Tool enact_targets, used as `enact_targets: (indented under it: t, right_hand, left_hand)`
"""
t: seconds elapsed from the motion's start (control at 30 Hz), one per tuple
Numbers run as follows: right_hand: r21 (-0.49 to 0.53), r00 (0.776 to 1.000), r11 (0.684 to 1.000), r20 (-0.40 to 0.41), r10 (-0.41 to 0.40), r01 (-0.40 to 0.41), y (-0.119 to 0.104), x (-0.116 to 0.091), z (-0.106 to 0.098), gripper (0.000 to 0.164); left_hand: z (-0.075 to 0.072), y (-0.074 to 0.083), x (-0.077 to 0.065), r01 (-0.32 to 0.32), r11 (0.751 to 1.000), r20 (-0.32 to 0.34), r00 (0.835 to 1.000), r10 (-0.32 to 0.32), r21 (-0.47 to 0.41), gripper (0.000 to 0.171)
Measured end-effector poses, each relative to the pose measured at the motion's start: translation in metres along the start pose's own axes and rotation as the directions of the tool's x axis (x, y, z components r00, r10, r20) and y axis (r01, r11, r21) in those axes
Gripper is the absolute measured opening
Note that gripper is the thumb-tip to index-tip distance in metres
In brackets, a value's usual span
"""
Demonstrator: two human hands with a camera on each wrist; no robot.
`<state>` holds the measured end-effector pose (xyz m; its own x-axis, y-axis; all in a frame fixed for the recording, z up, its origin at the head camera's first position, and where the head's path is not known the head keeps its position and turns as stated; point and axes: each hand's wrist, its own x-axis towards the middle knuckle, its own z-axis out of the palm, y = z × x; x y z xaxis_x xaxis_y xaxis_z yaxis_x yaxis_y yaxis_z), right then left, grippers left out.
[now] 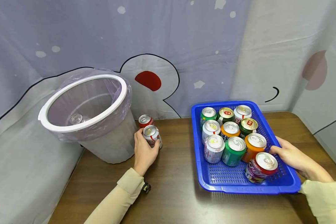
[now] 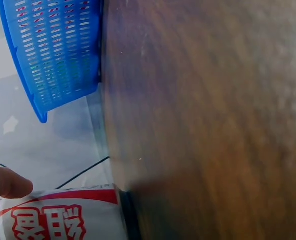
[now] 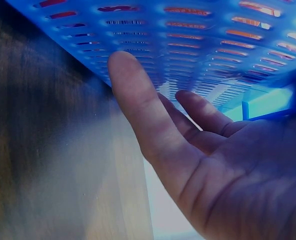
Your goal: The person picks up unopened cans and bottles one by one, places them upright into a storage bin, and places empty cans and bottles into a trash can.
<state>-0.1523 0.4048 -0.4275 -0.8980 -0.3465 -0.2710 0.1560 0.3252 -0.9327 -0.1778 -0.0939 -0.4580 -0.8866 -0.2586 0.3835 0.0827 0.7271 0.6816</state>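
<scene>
In the head view, my left hand [image 1: 145, 154] holds a white and red drink can [image 1: 152, 136] upright on the table, fingers at its left side and thumb at its right. A red can [image 1: 145, 120] stands close behind it. The left wrist view shows the white can's side [image 2: 68, 220] with red lettering beside a fingertip. At the right, my right hand [image 1: 294, 157] grips the side of a blue plastic basket [image 1: 217, 188], one digit over the rim. Other fingers [image 3: 138, 95] lie along its slotted outer wall. Several cans stand in the basket, including a green can [image 1: 234, 151].
Left of the cans stands a grey bin [image 1: 112, 147] with a white rim and a clear liner; a can [image 1: 76, 119] lies inside it. The wooden table [image 1: 173, 177] meets a patterned curtain [image 1: 196, 46] at the back. Table surface separates bin and basket.
</scene>
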Motion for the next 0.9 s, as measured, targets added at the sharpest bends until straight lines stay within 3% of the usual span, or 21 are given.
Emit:
enact_targets:
  t: [0.23,0.5,0.9]
  right_hand:
    - [-0.032,1.0,0.999,-0.013,-0.02,0.02,-0.001,0.001,0.001,0.05]
    - [-0.026,1.0,1.0,-0.01,-0.015,0.014,-0.002,0.0,0.001,0.052]
    - [-0.055,0.999,0.998,-0.025,-0.032,0.031,0.0,0.001,0.001,0.05]
  left_hand:
    - [0.002,0.001,0.001,0.004,1.0,-0.023,1.0,-0.005,-0.015,0.07]
    - [-0.001,0.005,0.001,-0.003,1.0,0.008,1.0,0.003,-0.01,0.069]
    - [-0.006,0.013,-0.005,-0.089,0.996,0.063,0.994,0.09,-0.015,0.071]
